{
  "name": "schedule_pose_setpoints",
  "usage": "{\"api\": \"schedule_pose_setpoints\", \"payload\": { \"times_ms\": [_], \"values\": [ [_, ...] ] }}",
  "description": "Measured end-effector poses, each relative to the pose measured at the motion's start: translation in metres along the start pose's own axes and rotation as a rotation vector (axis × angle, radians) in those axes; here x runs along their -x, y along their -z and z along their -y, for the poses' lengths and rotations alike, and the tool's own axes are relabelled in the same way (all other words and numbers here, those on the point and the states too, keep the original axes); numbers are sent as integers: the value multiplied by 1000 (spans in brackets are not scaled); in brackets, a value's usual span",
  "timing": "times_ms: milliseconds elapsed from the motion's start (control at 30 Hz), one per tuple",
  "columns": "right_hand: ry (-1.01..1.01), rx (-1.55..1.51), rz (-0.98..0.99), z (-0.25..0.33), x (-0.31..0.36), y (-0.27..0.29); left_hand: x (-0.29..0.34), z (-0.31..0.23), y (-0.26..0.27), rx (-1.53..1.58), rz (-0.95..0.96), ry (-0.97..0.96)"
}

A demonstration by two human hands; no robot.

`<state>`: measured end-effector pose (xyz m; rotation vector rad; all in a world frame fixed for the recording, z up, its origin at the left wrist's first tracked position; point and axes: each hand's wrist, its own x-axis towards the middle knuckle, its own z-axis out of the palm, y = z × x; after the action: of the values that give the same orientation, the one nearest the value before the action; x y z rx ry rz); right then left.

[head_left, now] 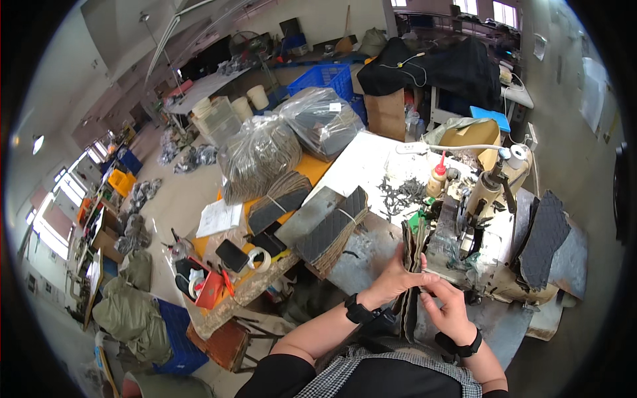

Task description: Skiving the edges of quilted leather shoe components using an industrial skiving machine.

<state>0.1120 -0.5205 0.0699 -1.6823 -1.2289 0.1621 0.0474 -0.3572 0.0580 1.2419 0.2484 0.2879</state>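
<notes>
Upright in front of me stands a narrow stack of dark fabric pieces [413,255] with brown edges, seen edge-on. My left hand [396,277] is closed around it, thumb stretched toward the right. My right hand [451,306] is closed at the stack's right side, its bent fingers meeting the left thumb and pressing on the edges. Just beyond and to the right is an industrial sewing machine [483,199]. A tied bundle of quilted dark pieces [335,229] lies left of my hands, and a loose quilted piece [544,239] rests right of the machine.
Black scraps [398,196] and a red-capped bottle [436,176] are behind the stack. To the left are a phone [232,255], a tape roll [259,259], a red box [210,289] and another tied bundle [282,200]. Filled plastic bags [259,156] stand farther back. A stool [222,341] is below.
</notes>
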Motion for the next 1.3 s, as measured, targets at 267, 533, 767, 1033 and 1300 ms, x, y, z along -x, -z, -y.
{"api": "schedule_pose_setpoints", "payload": {
  "times_ms": [267,533,767,1033,1300],
  "values": [
    [-343,-70,-202,-4,-11,13,-29,-24,31,-203,133,-28],
    [-615,-583,-179,-17,-13,15,-46,-37,74,-118,374,-180],
    [-641,-786,-185,-16,-15,24,-70,-38,88,51,555,-39],
    [-309,-309,-118,0,-5,14,-85,-21,68,85,576,-25],
    [-163,-178,-315,-25,2,9,-81,-7,66,-44,627,48]
  ]
}}
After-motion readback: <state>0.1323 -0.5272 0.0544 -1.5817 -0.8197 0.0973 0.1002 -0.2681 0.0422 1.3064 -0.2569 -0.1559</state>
